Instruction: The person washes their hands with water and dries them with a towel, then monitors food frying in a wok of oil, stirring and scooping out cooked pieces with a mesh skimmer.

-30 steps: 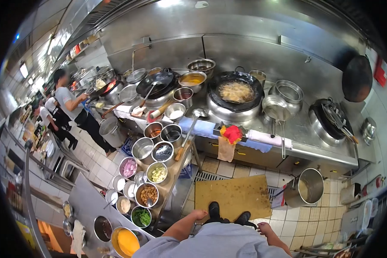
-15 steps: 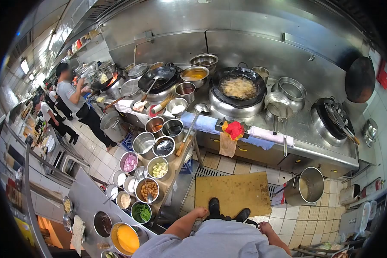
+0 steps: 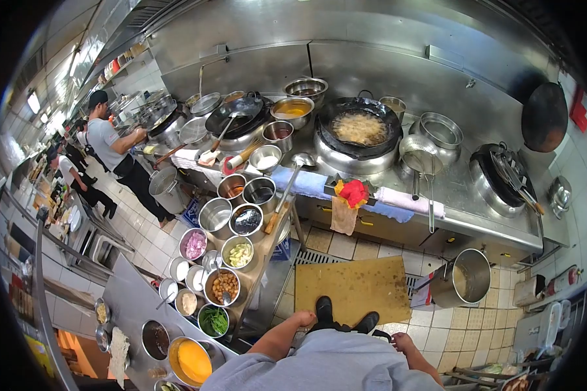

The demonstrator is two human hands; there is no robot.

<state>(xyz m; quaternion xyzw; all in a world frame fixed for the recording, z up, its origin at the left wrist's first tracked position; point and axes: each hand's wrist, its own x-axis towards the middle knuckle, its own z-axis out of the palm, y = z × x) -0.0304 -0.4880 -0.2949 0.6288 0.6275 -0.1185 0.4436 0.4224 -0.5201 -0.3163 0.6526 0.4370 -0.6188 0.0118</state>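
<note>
My left hand (image 3: 303,318) is beside the left of my waist, its fingers curled closed; what they hold, if anything, is too small to name. On the other side of my waist is my right hand (image 3: 402,341), also closed, next to a dark strap-like strip (image 3: 382,335). Both hands are low, in front of the grey shirt (image 3: 332,362) and apart from the cookware. Beyond them, pale food (image 3: 359,129) bubbles in oil in a black wok (image 3: 329,140).
A mat (image 3: 349,287) lies under my shoes. Left stands a table with pots of chickpea-like food (image 3: 224,284) and greens (image 3: 214,320). A tall pot (image 3: 471,277) is at right. A ladle (image 3: 303,159) rests by the stove. A person (image 3: 107,137) works at far left.
The view has shifted slightly. The person at far left has lowered an arm toward the stove, and the flame there no longer shows. My hands have barely moved.
</note>
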